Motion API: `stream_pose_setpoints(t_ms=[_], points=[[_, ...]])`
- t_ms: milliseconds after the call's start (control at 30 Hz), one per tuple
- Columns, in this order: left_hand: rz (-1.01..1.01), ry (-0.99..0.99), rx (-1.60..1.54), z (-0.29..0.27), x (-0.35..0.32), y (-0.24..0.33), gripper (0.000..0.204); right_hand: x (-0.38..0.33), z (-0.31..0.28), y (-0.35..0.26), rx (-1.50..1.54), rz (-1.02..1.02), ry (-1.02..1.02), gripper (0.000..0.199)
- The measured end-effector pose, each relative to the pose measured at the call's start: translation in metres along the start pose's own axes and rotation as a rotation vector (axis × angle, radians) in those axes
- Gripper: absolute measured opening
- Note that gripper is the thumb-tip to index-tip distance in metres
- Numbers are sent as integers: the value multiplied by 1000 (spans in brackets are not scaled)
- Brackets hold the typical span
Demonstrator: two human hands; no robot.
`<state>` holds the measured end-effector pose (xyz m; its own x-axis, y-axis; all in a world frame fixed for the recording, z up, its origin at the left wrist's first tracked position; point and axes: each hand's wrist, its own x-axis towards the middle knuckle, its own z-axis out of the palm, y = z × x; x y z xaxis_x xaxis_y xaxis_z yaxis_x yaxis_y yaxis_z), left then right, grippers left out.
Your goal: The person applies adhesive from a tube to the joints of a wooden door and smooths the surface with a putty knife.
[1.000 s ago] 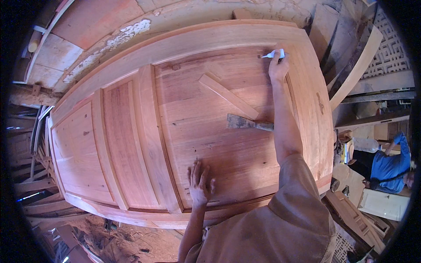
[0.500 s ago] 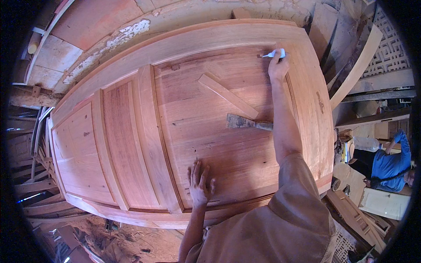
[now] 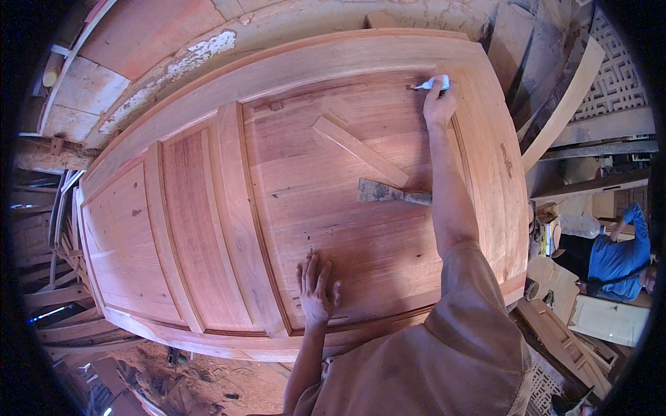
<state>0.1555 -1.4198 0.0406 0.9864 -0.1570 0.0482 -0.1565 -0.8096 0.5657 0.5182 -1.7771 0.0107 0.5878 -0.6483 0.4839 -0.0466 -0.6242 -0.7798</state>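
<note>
A panelled wooden door [image 3: 238, 180] lies flat before me. My right hand [image 3: 439, 105] reaches to its far right and grips a small white glue bottle [image 3: 445, 81], the nozzle pointing left at a dark spot [image 3: 410, 87] in the wood. Whether the nozzle touches the spot I cannot tell. My left hand [image 3: 316, 291] rests on the near part of the large panel, fingers spread, holding nothing. Between the hands lie a putty knife [image 3: 390, 193] with a worn blade and a thin wood strip [image 3: 361, 151]. My right forearm hides the end of the knife's handle.
Long boards [image 3: 565, 107] and a patterned lattice panel [image 3: 624, 66] lean at the far right. Beyond the door's right end is a person in blue [image 3: 617, 260]. Stacked timber [image 3: 66, 295] stands at the left. Sawdust covers the floor [image 3: 208, 381] at the near left.
Almost nothing differs. My right hand and the glue bottle have shifted very slightly at the same spot; my left hand stays in place.
</note>
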Motion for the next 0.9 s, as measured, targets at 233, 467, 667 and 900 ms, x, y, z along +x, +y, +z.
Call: stream_pose_setpoints(t_ms=[233,467,667,900], points=[[-2,-3,-5,0,-1,-1,45,1,2,2,-17,3,53,32],[-2,-13,-8,-1,0,-1,45,1,2,-1,-42,30,28,34],[-2,-12,16,1,-1,-2,43,4,5,3,-33,35,8,35],[5,-14,-2,1,-1,-2,45,4,4,3,-29,17,41,36]])
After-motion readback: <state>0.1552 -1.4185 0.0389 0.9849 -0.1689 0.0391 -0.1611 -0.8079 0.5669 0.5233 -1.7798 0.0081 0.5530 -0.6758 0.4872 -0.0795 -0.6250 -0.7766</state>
